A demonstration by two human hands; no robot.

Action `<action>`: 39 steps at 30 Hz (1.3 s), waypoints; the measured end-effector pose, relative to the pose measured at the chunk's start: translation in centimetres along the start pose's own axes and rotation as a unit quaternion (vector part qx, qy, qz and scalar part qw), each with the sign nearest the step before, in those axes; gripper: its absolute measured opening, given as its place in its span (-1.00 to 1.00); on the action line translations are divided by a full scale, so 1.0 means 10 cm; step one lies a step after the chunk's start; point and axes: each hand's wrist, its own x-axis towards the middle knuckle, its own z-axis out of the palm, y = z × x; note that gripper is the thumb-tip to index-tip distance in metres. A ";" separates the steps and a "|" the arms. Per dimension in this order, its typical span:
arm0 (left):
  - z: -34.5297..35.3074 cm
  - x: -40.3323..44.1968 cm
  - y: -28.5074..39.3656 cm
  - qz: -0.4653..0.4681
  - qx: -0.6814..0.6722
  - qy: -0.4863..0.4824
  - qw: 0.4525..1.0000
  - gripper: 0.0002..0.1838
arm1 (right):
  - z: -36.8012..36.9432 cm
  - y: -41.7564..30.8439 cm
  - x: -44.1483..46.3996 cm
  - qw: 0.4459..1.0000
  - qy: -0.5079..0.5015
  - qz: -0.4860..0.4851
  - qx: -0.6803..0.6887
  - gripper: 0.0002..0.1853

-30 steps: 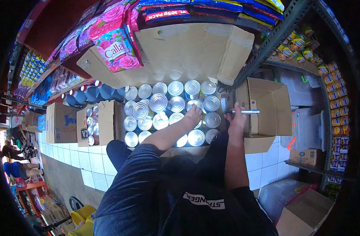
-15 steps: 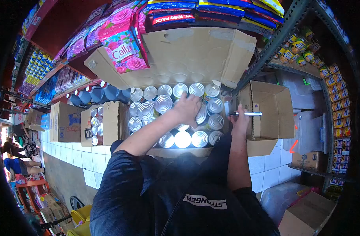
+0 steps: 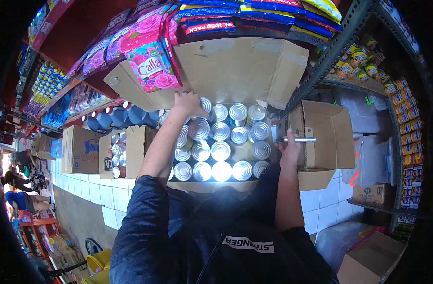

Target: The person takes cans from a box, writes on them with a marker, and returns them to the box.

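Observation:
An open cardboard box (image 3: 247, 71) in front of me holds rows of silver-topped cans (image 3: 220, 151). My left hand (image 3: 188, 103) is at the back left of these rows, its fingers bent around a can (image 3: 205, 105) by the thumb. The hand partly covers that can and hides others below it. To the right of the cans, my right hand (image 3: 290, 150) is closed around a slim silver pen (image 3: 302, 139), which points sideways. A gap between cans near the right shows cardboard.
Right of the cans stands another open cardboard box (image 3: 325, 135), beside a metal shelf post (image 3: 327, 52). A pink Calla packet (image 3: 152, 68) hangs over the back flap. At left are a box of cans (image 3: 125, 154) and dark jugs (image 3: 124, 116). Several people are far left.
My left hand has moved from the middle of the cans to the back left. A back-row can by its thumb has shifted slightly. My right hand still holds the pen in about the same place.

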 end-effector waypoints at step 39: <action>0.15 -0.63 1.04 0.244 -0.085 0.071 0.963 -0.25 | -0.18 0.07 0.02 0.999 -0.030 -0.009 0.018 -0.72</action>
